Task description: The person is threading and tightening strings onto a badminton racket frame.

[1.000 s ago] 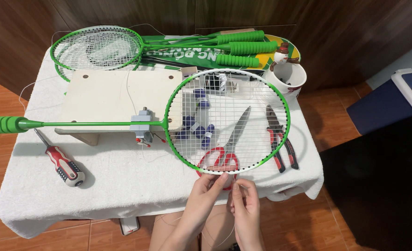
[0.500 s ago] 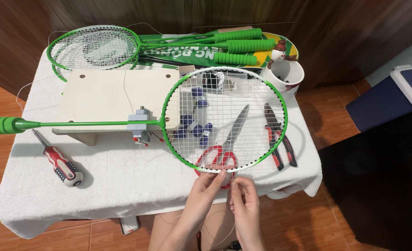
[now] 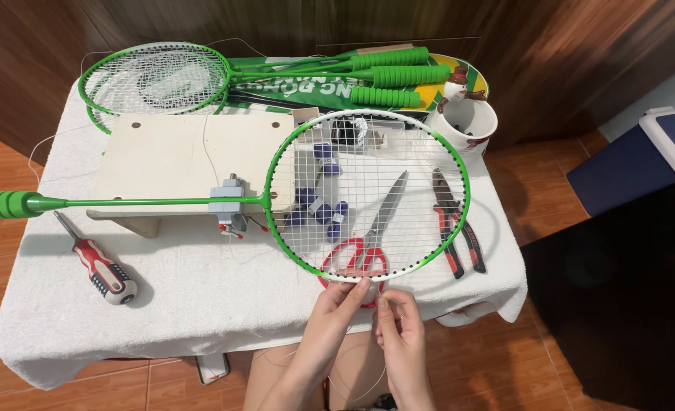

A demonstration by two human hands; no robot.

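Where racket (image 3: 368, 194) head overhangs table (image 3: 162, 297) front edge: left hand (image 3: 336, 312) and right hand (image 3: 400, 329) fingertips pressed together, pinching thin string at frame rim. Scissors (image 3: 368, 240), pliers (image 3: 453, 221) beneath strings.

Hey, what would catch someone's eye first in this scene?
The green racket lies across the white-clothed table, its shaft clamped on a wooden board. Both hands, left and right, pinch string at its near rim. Red scissors and pliers lie under and beside the head.
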